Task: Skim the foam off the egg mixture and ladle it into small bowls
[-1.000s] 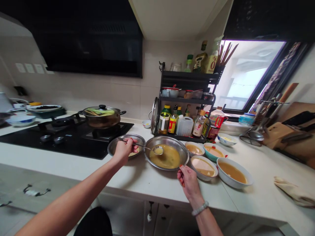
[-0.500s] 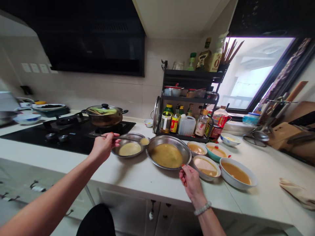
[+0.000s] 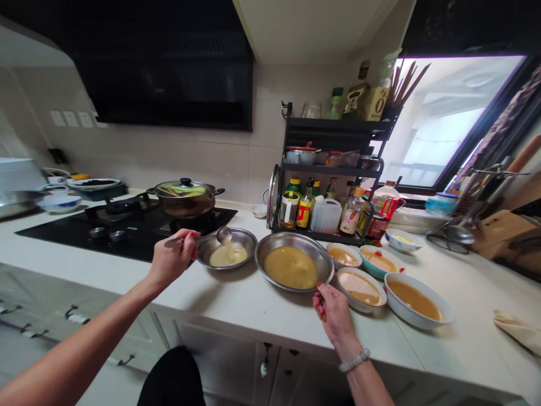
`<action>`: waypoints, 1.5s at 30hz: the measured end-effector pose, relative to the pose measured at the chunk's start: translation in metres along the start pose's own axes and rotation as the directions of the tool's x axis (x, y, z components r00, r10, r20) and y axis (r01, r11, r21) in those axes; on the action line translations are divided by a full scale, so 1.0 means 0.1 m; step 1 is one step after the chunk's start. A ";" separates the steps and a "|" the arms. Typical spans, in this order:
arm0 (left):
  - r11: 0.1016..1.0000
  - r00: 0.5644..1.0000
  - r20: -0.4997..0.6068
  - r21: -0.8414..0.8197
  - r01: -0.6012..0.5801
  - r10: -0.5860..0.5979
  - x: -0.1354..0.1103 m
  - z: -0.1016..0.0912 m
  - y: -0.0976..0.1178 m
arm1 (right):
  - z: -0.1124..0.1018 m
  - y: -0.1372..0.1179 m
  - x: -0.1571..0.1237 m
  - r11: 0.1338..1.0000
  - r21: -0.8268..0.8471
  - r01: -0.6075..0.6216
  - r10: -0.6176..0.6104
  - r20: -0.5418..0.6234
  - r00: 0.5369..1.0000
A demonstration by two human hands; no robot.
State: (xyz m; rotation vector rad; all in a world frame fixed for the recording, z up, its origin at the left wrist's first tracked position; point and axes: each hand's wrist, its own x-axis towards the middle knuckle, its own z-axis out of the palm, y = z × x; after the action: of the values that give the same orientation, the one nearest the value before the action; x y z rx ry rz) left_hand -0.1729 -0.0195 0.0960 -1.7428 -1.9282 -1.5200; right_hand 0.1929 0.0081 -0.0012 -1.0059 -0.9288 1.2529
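Left hand [image 3: 171, 260] closed around the handle of a ladle [image 3: 223, 234], its scoop end tipped. Pale yellow liquid streams off it into the small steel bowl [image 3: 250, 242] just ahead-right of that hand.

Right hand [image 3: 333, 307]: fingertips pinch the near rim of the big steel bowl [image 3: 321, 256], which holds yellow-brown liquid and sits between the two hands, beside the small one.

A white bowl [image 3: 363, 307] of brown liquid sits just right of the right hand. All are on the counter [image 3: 253, 304].

Lidded pot [image 3: 186, 198] on the stove [image 3: 63, 231], beyond the left hand.
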 end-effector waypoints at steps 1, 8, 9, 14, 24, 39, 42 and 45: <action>0.998 0.998 0.007 0.031 -0.055 0.055 -0.01 0.00 0.01 | 0.00 0.00 0.00 1.000 0.003 -0.002 0.002 0.000 1.000; 0.994 0.993 -0.053 -0.027 -0.107 0.105 -0.04 0.06 0.26 | 0.00 0.00 0.00 1.000 0.000 0.007 -0.007 0.002 1.000; 0.995 0.996 -0.069 -0.079 -0.060 0.055 -0.04 0.09 0.33 | 0.00 0.00 0.00 1.000 0.000 0.007 -0.007 0.001 1.000; 0.933 0.999 0.040 -0.359 0.036 -0.023 -0.08 0.36 0.65 | 0.00 0.01 0.01 1.000 -0.004 0.002 -0.002 -0.006 1.000; 0.946 0.923 0.337 -0.317 -0.073 0.185 -0.31 0.95 0.79 | 0.00 0.02 0.01 1.000 -0.001 0.004 -0.004 0.001 1.000; 0.556 0.839 0.372 -0.629 0.542 -0.397 -0.09 0.92 0.71 | 0.01 0.02 0.00 1.000 0.014 -0.002 0.002 -0.011 1.000; 0.537 0.832 0.367 -0.639 0.551 -0.417 -0.07 0.87 0.70 | 0.00 0.02 0.00 1.000 0.006 -0.008 0.008 -0.009 1.000; 0.509 0.816 0.355 -0.648 0.566 -0.456 -0.04 0.83 0.69 | 0.00 0.02 0.01 1.000 0.006 -0.004 0.004 -0.007 1.000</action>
State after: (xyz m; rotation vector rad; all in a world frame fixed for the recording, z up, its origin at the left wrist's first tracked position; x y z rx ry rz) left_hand -0.0748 0.0251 0.0929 -1.5567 -2.2078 -2.8016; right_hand 0.1923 0.0089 -0.0030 -1.0079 -0.9174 1.2543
